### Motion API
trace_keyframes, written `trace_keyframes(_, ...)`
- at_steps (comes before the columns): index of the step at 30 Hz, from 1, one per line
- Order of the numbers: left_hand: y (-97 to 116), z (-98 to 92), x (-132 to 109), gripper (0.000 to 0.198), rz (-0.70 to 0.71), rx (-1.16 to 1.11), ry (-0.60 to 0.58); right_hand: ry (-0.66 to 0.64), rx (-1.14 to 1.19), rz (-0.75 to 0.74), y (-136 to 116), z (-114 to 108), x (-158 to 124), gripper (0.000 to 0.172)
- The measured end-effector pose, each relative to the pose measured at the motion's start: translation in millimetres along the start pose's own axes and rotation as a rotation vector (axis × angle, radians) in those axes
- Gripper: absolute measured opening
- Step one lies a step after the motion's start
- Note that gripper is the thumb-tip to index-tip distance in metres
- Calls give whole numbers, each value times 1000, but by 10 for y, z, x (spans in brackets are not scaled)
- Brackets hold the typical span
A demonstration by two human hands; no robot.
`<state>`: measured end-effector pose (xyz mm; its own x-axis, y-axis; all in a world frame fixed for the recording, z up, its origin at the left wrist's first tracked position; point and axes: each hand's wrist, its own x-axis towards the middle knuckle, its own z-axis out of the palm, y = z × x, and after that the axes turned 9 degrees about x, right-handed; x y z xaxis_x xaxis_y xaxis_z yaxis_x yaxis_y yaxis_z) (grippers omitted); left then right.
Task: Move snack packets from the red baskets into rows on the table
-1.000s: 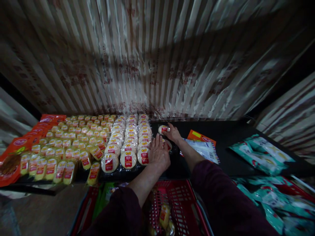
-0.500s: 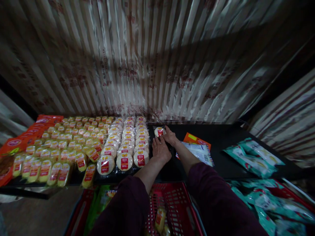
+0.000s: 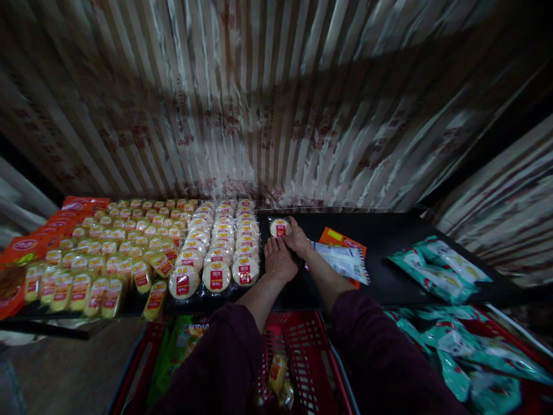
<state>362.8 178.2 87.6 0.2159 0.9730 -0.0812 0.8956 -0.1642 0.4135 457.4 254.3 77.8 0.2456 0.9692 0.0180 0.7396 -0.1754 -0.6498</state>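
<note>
My left hand (image 3: 279,260) lies flat, fingers stretched out, on the dark shelf (image 3: 389,242) just right of the rows of round white packs with red labels (image 3: 224,242). My right hand (image 3: 297,237) reaches a little farther back, its fingers on one round pack (image 3: 279,227) that lies alone at the head of a new row. Whether the fingers grip the pack or only rest on it does not show. Both sleeves are dark purple.
Yellow packs in rows (image 3: 108,253) and orange bags (image 3: 26,248) fill the shelf's left part. An orange-and-white bag (image 3: 343,253) lies right of my hands, teal bags (image 3: 436,268) farther right. A red basket (image 3: 302,351) with a few packs stands below. A striped curtain (image 3: 259,104) hangs behind.
My left hand has slid from the front of the rows back towards the right hand. The right hand has stayed on the single round pack.
</note>
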Motion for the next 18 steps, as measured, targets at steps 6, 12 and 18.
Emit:
trace_keyframes(6, -19, 99, -131, 72, 16, 20, -3, 33, 26, -26, 10, 14, -207, 83)
trace_keyframes(12, -11, 107, -304, 72, 8, 0, -7, -16, 116, -10, 21, -9, -364, 85)
trace_keyframes(18, -13, 84, -527, 70, 1, -2, -3, -22, 19, -1, -51, -50, -580, 80)
